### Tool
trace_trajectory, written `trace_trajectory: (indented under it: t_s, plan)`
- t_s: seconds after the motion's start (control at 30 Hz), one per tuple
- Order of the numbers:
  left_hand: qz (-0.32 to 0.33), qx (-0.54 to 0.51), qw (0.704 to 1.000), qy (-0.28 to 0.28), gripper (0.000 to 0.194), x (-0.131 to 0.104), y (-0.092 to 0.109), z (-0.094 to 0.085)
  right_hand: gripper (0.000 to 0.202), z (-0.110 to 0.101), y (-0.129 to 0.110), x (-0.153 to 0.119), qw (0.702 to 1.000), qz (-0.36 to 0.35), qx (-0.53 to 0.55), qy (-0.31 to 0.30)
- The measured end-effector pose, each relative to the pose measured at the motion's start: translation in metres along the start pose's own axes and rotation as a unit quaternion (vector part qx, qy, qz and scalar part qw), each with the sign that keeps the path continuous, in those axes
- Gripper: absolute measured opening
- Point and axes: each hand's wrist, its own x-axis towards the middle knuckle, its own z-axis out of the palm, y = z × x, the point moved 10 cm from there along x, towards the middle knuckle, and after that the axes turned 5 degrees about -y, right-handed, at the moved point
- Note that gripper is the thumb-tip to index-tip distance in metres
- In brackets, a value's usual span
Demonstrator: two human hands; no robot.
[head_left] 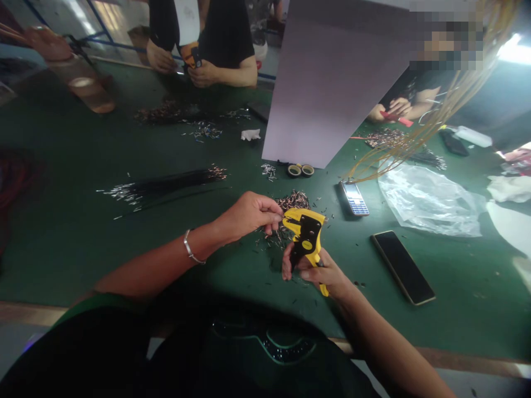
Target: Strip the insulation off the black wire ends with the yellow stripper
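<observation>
In the head view my right hand [317, 271] is wrapped round the handles of a yellow and black wire stripper [307, 232], its jaws pointing left. My left hand [257, 213] is pinched close at the jaws; what lies between its fingertips is too small to make out. Under and behind the tool is a heap of short wire pieces with copper-coloured ends [295, 200]. A long bundle of black wires [174, 181] lies to the left, with silvery ends on one side and copper ends on the other.
A tall pale panel [327, 83] stands ahead, with two tape rolls [301, 171] at its foot. To the right are a keypad phone [354, 199], a smartphone [403, 268], a plastic bag [431, 199] and hanging yellowish wires [431, 132]. Co-workers handle tools across the green table [62, 232].
</observation>
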Motion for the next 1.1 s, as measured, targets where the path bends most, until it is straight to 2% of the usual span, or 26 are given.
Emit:
trace_trajectory:
  t_s: [0.37,0.77,1.1]
  plan:
    - [0.009,0.079,0.997,-0.022,0.009,-0.003,0.013,0.003,0.041,-0.002,0.004,-0.003,1.000,-0.015,-0.019,0.012]
    - [0.002,0.055,0.998,-0.027,0.008,-0.001,0.010,0.003,0.032,0.000,0.006,-0.003,1.000,-0.002,-0.001,0.019]
    - [-0.004,0.031,0.999,-0.023,0.007,0.000,0.008,0.003,0.024,0.000,0.010,-0.010,0.999,0.006,-0.007,0.052]
